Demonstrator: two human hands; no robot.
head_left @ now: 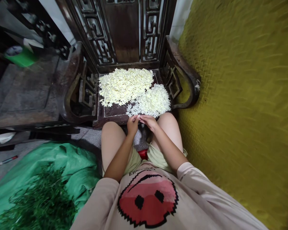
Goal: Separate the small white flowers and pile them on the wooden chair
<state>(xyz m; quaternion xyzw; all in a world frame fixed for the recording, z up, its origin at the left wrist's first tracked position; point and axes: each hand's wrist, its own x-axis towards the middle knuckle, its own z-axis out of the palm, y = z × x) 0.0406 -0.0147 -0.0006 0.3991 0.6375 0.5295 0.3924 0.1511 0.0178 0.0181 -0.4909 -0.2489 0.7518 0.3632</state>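
Observation:
My left hand (132, 123) and my right hand (149, 121) meet just in front of the seat edge, above the gap between my knees. Fingertips of both are pinched together around a small white flower (139, 117), mostly covered by the fingers. Right behind them lies a heap of loose white flowers (155, 100) with open petals, some scattered toward my fingers. A larger pile of cream-yellow flowers (125, 85) spreads over the back and left of the dark wooden chair seat (112, 111), touching the whiter heap.
Curved wooden armrests (70, 105) flank the seat. A yellow textured sheet (235, 111) stands along the right. At lower left, a green tarp (84, 159) holds leafy green stems (42, 198). A dark wooden table (26, 86) at left bears a green container (21, 57).

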